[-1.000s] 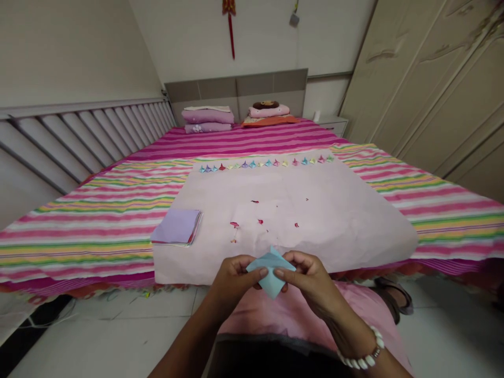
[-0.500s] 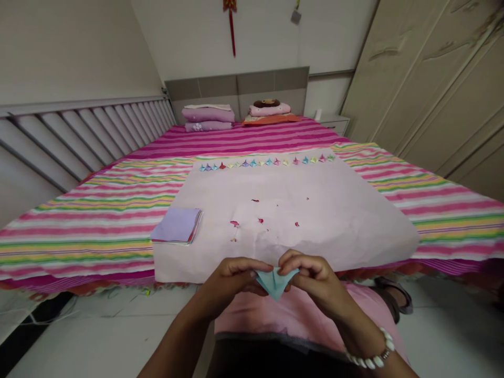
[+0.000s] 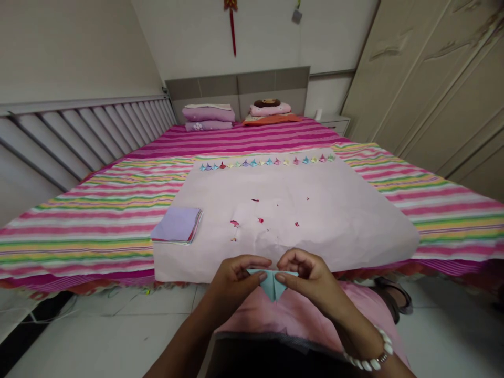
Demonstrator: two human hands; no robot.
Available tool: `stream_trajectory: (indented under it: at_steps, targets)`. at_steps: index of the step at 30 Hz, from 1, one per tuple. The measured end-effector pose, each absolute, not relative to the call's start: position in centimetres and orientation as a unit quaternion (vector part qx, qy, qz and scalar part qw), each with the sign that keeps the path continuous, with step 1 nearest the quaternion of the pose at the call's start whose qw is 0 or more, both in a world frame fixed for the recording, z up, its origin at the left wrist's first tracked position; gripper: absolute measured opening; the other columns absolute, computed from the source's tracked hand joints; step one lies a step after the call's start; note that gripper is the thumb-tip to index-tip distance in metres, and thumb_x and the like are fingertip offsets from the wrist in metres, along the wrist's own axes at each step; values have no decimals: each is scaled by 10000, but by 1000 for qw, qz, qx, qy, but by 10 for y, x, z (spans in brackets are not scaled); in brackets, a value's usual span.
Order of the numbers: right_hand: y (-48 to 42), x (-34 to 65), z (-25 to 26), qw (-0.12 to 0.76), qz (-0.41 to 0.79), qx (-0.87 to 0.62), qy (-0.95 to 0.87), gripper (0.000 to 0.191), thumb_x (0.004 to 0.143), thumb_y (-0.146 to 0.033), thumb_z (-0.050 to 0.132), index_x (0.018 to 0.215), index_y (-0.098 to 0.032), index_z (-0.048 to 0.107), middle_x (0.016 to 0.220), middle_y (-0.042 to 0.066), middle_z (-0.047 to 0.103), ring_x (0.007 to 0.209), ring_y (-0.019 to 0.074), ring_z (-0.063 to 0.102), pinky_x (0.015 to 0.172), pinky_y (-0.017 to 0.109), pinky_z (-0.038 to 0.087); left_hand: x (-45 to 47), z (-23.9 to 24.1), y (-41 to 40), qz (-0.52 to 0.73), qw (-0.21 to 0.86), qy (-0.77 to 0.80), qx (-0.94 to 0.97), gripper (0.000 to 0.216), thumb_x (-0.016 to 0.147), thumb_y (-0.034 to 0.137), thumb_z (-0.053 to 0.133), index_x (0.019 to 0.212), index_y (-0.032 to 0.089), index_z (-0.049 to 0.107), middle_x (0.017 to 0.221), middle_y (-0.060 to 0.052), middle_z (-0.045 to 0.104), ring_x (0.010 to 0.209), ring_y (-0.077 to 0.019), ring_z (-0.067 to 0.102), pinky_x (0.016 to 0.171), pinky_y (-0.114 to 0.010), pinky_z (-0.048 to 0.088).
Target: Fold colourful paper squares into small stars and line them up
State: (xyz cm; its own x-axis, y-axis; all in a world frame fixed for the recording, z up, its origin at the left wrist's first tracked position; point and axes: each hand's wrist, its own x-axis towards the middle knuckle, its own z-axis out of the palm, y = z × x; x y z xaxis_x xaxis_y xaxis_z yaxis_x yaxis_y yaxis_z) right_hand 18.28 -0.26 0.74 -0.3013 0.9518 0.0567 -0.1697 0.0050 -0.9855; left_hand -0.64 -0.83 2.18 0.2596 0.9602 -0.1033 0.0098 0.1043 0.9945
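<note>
Between my two hands is a folded piece of light blue origami paper (image 3: 273, 287), a downward-pointing triangle with a crease down its middle. My left hand (image 3: 241, 279) pinches its left half, thumb on the near face and fingers behind. On the right half, my right hand (image 3: 306, 273) grips in the same way, its thumb close to the centre line. The paper is held above my lap, at the near edge of a large pale sheet (image 3: 334, 226). Parts of the fingers behind the paper are hidden.
A stack of square coloured paper (image 3: 177, 224), purple on top, lies at the sheet's left. Small red scraps (image 3: 260, 221) are scattered mid-sheet. Along the far edge runs a row of small folded paper pieces (image 3: 246, 163). The sheet rests on a striped bed (image 3: 102, 210).
Both thumbs have come onto the near face of the blue paper. Its top edge now looks straighter and the triangle flatter. Everything on the bed stays put.
</note>
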Motion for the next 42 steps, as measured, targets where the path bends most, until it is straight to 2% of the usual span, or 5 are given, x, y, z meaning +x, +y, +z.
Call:
stream_trajectory:
  at_steps: [12,26,30,33,42]
  targets:
    - [-2,179,10,384,581,-387,-604,192,726,-312,729,662,-155,638,573,-38,513,553,100,406,533,241,324,3,18,-2,448,593,491,454,453,515,200,847,924,151,657,607,30,667,473,-70,540,470,-180,408]
    - [-4,169,2,461,622,-420,-474,206,639,-282,736,538,-158,605,510,-42,494,519,99,401,532,248,306,12,9,0,493,620,461,400,516,672,404,749,1089,145,590,686,-11,701,614,-144,627,627,-275,492]
    - [-4,166,1,502,605,-438,-435,169,625,-273,733,548,-158,636,501,-30,540,514,105,435,531,244,324,18,2,-4,451,633,442,448,385,554,313,833,845,136,653,689,3,664,659,-141,602,626,-247,457]
    - [-4,165,0,527,596,-436,-420,151,633,-265,734,563,-162,650,539,-10,599,554,126,494,570,257,371,20,-2,-7,434,622,454,468,247,645,345,767,670,129,651,595,6,631,596,-124,572,605,-243,442]
    - [-6,160,-5,594,584,-430,-348,188,638,-284,769,581,-173,629,541,-33,556,552,111,449,569,248,355,20,2,-2,453,567,492,481,261,692,355,701,557,153,604,523,7,607,511,-118,542,546,-239,435]
